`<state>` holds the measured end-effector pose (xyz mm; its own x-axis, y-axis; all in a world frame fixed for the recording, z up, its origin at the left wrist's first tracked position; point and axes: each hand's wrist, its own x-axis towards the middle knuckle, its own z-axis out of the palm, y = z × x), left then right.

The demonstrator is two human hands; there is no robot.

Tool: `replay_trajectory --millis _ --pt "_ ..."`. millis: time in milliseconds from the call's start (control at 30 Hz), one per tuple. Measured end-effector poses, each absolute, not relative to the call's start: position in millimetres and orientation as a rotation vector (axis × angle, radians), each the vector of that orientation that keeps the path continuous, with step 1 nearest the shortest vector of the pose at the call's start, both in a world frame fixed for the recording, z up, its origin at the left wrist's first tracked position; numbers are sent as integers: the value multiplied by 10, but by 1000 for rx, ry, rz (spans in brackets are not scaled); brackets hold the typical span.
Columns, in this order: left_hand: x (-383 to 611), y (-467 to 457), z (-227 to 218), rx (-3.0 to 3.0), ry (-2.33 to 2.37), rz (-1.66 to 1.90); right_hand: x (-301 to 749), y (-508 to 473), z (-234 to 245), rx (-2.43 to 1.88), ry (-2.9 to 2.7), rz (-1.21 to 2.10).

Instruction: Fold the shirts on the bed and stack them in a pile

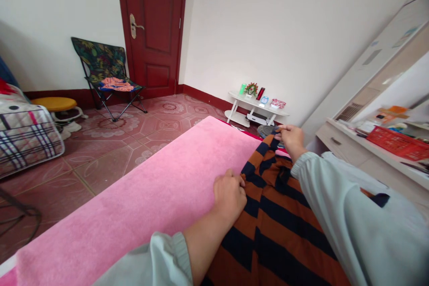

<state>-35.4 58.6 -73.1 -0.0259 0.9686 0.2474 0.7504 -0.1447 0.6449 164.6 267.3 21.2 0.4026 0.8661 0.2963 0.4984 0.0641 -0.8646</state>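
Observation:
A brown and navy striped garment (pixel 268 205) lies over the right part of a pink cloth-covered table (pixel 161 187). My left hand (pixel 230 192) is closed on the garment's edge near its left side, low against the pink cloth. Farther away, my right hand (pixel 291 139) pinches the far end of the same edge, which looks slightly raised. Between the two hands the edge runs as a narrow band. The garment's near part reaches the bottom of the view, and my right sleeve hides some of its right side.
Beyond the table stands a low white stand (pixel 250 100) with small items. At right, a dresser (pixel 335 140) carries a red basket (pixel 398 142). A folding chair (pixel 103 69) holding cloth, a yellow stool (pixel 55 103) and a plaid padded item (pixel 30 138) are at left.

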Motion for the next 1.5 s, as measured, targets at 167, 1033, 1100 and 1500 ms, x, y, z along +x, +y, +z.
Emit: replay_trajectory --millis 167,1033,1100,1500 --pt "-362 565 -688 2066 1853 907 1456 2808 217 -1450 -1374 274" --pt "-288 497 -730 2406 1719 829 1588 2305 -545 -1957 -2320 -45" --pt "-293 506 -726 2409 1726 839 1739 2256 -506 -2040 -2253 -102" --pt "-297 512 -840 2485 1583 869 1898 1385 -647 -1784 -2377 -381"
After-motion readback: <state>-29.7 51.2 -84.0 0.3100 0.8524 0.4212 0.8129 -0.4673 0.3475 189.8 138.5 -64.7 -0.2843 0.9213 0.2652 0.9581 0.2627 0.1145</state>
